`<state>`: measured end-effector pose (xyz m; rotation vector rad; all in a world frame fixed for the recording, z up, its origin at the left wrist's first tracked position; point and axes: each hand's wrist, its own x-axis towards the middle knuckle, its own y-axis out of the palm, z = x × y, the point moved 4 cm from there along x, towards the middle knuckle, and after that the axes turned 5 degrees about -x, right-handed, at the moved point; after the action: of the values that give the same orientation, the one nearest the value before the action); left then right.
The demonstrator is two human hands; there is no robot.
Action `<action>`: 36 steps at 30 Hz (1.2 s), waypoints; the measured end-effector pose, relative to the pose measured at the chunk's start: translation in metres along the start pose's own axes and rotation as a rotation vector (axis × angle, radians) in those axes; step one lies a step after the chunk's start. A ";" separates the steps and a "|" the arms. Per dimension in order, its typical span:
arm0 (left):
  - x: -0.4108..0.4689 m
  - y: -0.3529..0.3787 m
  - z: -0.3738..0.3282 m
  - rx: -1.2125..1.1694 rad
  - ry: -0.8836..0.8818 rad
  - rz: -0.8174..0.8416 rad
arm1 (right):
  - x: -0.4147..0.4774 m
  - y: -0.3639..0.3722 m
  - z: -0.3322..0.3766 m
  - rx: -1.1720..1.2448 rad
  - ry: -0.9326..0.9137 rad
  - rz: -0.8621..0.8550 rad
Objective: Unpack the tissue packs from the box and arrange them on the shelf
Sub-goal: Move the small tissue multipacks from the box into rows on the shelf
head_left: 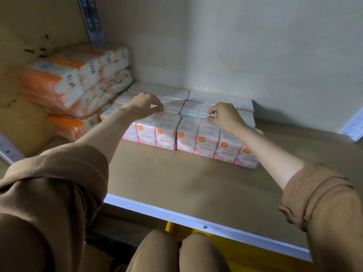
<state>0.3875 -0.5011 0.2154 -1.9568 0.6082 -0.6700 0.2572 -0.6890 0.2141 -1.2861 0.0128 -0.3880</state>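
Bundles crowd the far left: orange-and-white plastic-wrapped tissue bundles [64,83] are stacked in tiers against the side wall, below a grey slotted metal upright [92,20]; their right ends meet the block of pink-and-white mini tissue packs [188,142], which stands in tight rows on the brown shelf board [176,177] and reaches back toward the cream back wall [255,55].

The left hand [145,106] lies on top of the block near its left end, fingers curled under; thumb and forefinger tips are drawn close together on the wrapper; whether they pinch it cannot be told. The right hand [225,114] sits on the block's top, right of centre, fingers curled; thumb and forefinger tips are a little apart and touch a pack's top; a real grip cannot be made out there either.

Both forearms cross above the front row; bare board runs from the packs' printed faces to the white front edge, and rightward from the block to a white corner bracket [351,128]; under the edge a yellow container [235,250] shows behind the knees.
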 end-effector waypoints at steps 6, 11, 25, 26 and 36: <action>-0.045 -0.008 -0.003 0.008 0.014 0.107 | -0.035 -0.002 0.020 -0.004 -0.103 0.166; -0.060 -0.002 -0.001 0.243 0.081 0.212 | -0.043 0.009 0.027 -0.234 -0.140 0.216; -0.060 0.003 0.012 0.279 0.113 0.099 | -0.038 0.020 0.037 -0.180 -0.140 0.117; -0.060 0.003 0.012 0.282 0.110 0.099 | -0.038 0.021 0.037 -0.178 -0.140 0.119; -0.062 0.001 0.005 0.272 0.061 0.135 | -0.034 0.011 0.043 -0.190 -0.109 0.169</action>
<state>0.3455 -0.4572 0.1998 -1.6337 0.6441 -0.6918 0.2377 -0.6367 0.2095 -1.4810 0.0675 -0.1740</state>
